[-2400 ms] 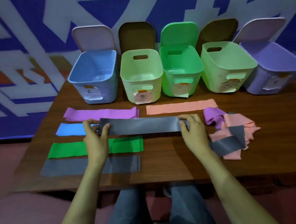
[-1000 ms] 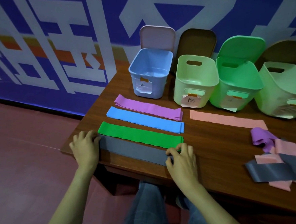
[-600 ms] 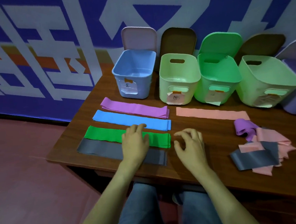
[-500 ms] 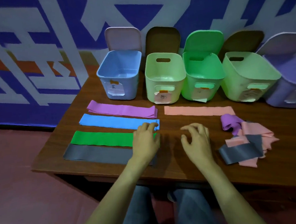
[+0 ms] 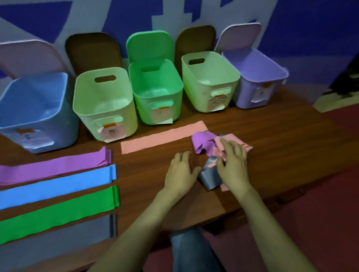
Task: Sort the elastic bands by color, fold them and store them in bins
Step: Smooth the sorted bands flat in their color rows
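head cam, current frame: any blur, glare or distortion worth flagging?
Head view: dim, bluish-tinted light, no hard shadows; motion blur smears the wall and the bin labels, unreadable; wide-angle bending splays the blue bin and the flat bands at left; slight sheen on the crumpled gray band.

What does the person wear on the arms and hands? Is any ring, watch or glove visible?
Nothing is worn there. The left hand and right hand have no gloves, and no ring shows on the fingers. The left forearm and right forearm are bare to the frame edge: no sleeve, watch or bracelet.
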Motion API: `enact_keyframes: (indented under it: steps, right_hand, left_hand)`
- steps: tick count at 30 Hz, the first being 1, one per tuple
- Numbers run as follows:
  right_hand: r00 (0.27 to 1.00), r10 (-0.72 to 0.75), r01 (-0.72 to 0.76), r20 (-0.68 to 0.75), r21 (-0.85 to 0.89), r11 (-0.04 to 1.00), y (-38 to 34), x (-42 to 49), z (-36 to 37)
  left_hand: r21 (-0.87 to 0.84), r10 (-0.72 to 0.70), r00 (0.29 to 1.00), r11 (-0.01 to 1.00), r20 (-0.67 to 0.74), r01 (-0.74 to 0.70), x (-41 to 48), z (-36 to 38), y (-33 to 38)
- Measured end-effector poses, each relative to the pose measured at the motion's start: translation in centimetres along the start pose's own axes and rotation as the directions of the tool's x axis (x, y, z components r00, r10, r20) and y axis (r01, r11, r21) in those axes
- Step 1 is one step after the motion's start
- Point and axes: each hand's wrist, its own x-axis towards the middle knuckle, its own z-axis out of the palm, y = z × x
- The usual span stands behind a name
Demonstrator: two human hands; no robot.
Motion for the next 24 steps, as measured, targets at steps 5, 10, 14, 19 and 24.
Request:
enact_keyframes:
  steps: [5,10,14,19,24]
  right_hand:
    - [0.987,0.073,-0.06,0.142,-0.092,0.994,1.0,2.1,0.6]
    - [0.977,0.093,-0.066,0.193,-0.14,0.988,0.9,2.9,1.1]
    - [0.982,0.07,-0.047,0.177,-0.133,0.99,1.2,3.3,1.5]
    - [0.982,0.046,-0.033,0.186,-0.072,0.997,1.3,3.5,1.4]
    - [0.97,0.096,-0.062,0.224,-0.155,0.986,1.0,4.0,0.9]
  left_hand:
    - [-0.117,-0.033,0.999,0.993,-0.02,0.031,4.0,1.1,1.9]
    - [-0.02,0.004,1.0,1.0,-0.01,-0.005,6.4,1.4,1.4]
    - [-0.275,0.01,0.987,0.96,-0.158,-0.054,5.8,-0.3,1.8]
    - [-0.437,0.048,0.998,0.897,-0.043,-0.062,3.2,-2.3,1.5]
    - [-0.66,-0.046,0.999,0.75,0.003,0.036,2.7,-5.0,1.1]
